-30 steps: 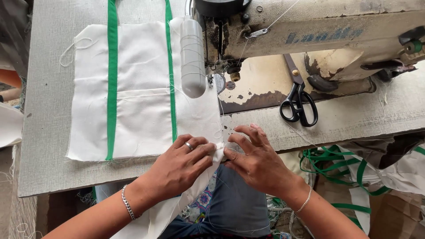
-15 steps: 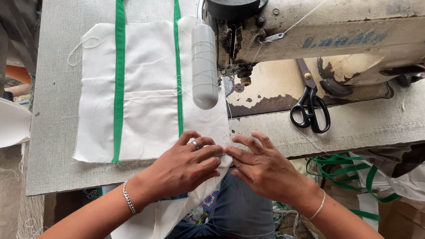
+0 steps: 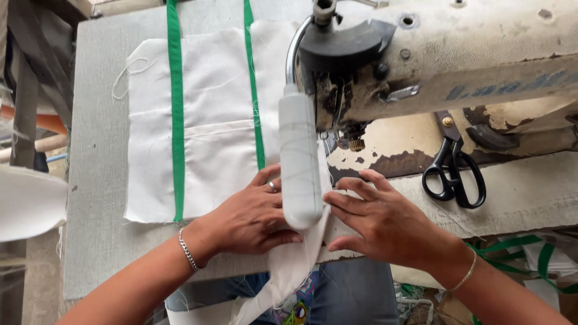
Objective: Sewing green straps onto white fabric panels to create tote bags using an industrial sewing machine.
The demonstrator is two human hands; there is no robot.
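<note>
Head view: woven white cloth (image 3: pixel 205 138) with two green ribbon stripes, flat on the grey counter (image 3: pixel 96 198), trailing over its front edge. Left hand (image 3: pixel 250 216) and right hand (image 3: pixel 385 225) flat on it, fingers spread, pressing beside a smooth white lamp tube (image 3: pixel 299 162). Chipped sewing machine (image 3: pixel 457 66); black scissors (image 3: pixel 453 174) near the right edge. Closer to the machine than half a second back.

My grey worktable (image 3: pixel 96 198) fills most of the view, daylight falling evenly on it. Its top is chipped and peeling by the black scissors (image 3: pixel 453 174). Left edge: dark wooden frame (image 3: pixel 24 108); green-and-white straps (image 3: pixel 530 259) piled lower right.
</note>
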